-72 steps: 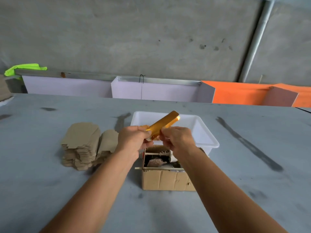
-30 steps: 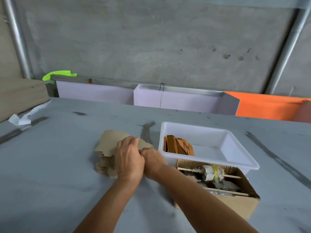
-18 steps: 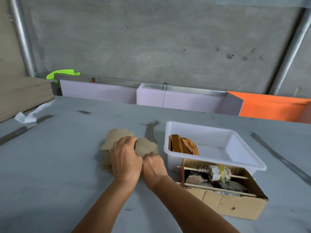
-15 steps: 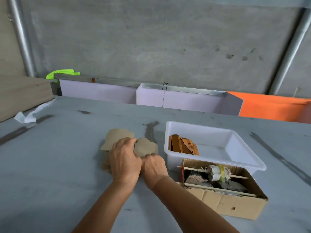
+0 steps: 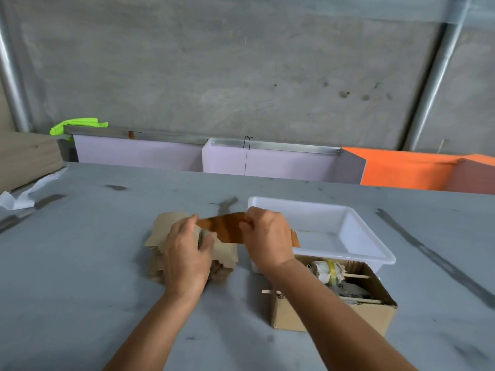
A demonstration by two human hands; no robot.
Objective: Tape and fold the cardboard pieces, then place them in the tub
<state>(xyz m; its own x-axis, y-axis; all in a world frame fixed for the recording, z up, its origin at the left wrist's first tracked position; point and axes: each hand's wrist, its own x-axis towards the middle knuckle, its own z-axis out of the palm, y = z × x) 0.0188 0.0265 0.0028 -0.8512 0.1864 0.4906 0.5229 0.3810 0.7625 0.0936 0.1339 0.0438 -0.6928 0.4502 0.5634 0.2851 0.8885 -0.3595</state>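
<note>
A single cardboard piece (image 5: 227, 228), glossy orange-brown on its visible face, is held raised just above the desk (image 5: 80, 263) between both hands. Its right end is pinched by the right hand (image 5: 267, 236), fingers curled over the top edge; its left end is gripped by the left hand (image 5: 187, 253), thumb and fingers closed on the lower left corner. The piece is held roughly level, tilted slightly up toward the right.

Directly beneath and behind the left hand, a stack of flat brown cardboard blanks (image 5: 166, 231) is seen lying on the desk, partly hidden by the hand.

To the right of the held piece, the white tub (image 5: 361, 236) is seen resting on the desk; a sliver of orange-brown cardboard (image 5: 295, 238) is visible inside it, just beside the right hand. Touching the tub's near side, an open cardboard box (image 5: 334, 317) is noted, holding thin wooden sticks and a roll wrapped with yellow tape (image 5: 329, 269).

At the far left edge of the desk, a crumpled white scrap (image 5: 16, 199) is recorded.
</note>
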